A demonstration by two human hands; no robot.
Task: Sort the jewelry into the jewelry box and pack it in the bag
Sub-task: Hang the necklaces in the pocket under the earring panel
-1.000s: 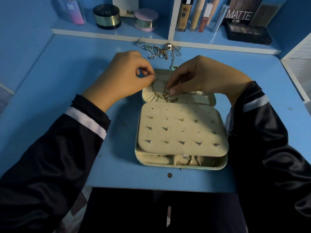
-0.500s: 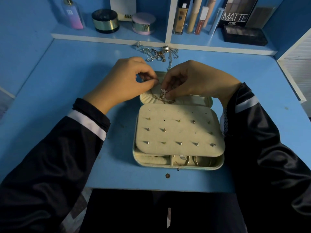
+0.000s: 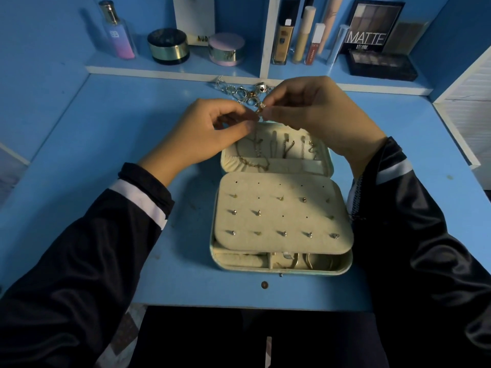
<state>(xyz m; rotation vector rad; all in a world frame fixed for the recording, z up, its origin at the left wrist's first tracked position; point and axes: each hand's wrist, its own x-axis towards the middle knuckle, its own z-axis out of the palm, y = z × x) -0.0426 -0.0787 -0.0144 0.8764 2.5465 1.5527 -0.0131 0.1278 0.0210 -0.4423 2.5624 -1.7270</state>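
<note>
You sit at a blue desk [image 3: 132, 128] with a shelf [image 3: 186, 69] of cosmetics along its back edge. The jewelry box [image 3: 281, 272] lies open in front of you. Its earring panel [image 3: 281, 213] is dotted with studs, and several chains hang in the lid [image 3: 328, 155], with a gold chain [image 3: 252, 163] slumped at the lid's lower edge.

Your left hand [image 3: 212, 131] and right hand [image 3: 313, 107] meet just above the lid's far rim. The thumb and forefinger of each are pinched together on a small gold piece [image 3: 260, 110], which is too small to identify. A pile of rings [image 3: 241, 92] waits on the desk just behind.

You appear to be mid-sort, probably working a clasp or untangling this piece before hanging it. Next you would need a fine, steady pinch to seat it in the lid without snagging the other chains. No bag is in view.

Half a second ago your hands were lower, over the lid, hiding the hung chains. Now they are lifted toward the shelf, and the piece rides up with them.
</note>
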